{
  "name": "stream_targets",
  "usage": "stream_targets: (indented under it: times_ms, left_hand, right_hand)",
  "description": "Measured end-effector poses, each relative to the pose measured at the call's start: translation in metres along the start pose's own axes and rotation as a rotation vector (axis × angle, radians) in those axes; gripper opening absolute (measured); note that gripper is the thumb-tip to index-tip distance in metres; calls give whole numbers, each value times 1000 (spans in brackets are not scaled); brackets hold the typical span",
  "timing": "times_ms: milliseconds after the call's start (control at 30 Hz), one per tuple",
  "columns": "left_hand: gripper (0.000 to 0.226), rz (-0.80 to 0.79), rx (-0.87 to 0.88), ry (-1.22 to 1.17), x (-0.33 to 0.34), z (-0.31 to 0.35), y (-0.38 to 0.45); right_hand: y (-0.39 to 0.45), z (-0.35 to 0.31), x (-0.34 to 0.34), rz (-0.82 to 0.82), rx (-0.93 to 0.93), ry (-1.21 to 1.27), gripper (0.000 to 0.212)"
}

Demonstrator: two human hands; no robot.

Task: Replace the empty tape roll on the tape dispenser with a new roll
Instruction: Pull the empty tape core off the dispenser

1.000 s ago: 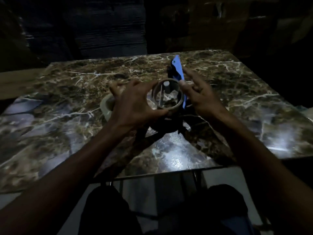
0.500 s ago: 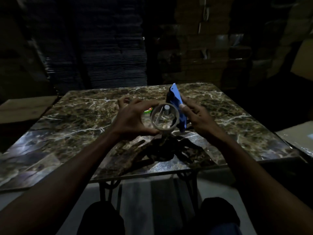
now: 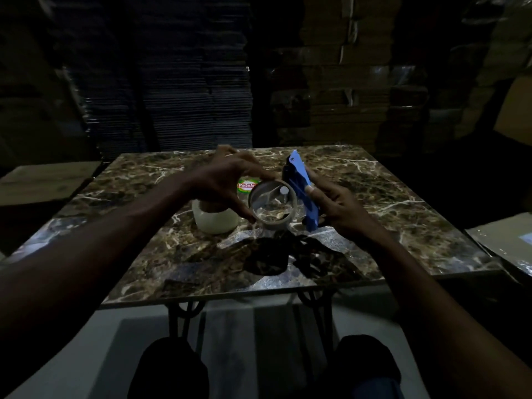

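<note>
Lifted slightly since before, the empty brown cardboard tape core is pinched in the left hand, beside the blue plastic tape dispenser gripped by the right hand. A full pale tape roll now shows on the dark marble table. Stacked cardboard fills the dim room.

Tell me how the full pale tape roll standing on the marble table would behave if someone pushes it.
The full pale tape roll lies flat on its side face, so it would probably slide, not roll. It looks thickly wound, likely heavy for its size. The glossy marble table may let it slip easily.
</note>
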State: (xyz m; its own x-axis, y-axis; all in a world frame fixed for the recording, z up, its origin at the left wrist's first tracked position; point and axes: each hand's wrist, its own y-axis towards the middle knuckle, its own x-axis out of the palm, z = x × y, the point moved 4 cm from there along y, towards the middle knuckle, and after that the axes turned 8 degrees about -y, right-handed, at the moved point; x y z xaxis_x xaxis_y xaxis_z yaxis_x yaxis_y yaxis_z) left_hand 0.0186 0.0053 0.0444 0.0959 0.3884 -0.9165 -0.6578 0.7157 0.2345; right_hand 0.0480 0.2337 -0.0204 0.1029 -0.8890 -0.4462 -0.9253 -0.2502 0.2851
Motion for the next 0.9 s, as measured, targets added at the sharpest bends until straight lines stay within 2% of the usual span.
stream_targets:
  times_ms: [367,600,767,900]
  left_hand:
    - [90,-10,-21,2,18,-16,6]
    - [92,79,-31,39,23,-18,0]
    - [98,87,-67,-46,24,-19,-6]
    - [97,143,-19,-112,20,-19,-9]
  right_hand:
    - [2,16,-3,15,-13,-28,50]
    - [1,7,-1,73,-19,18,45]
    - [3,1,1,97,-26,21,46]
    - [4,5,2,121,-2,11,49]
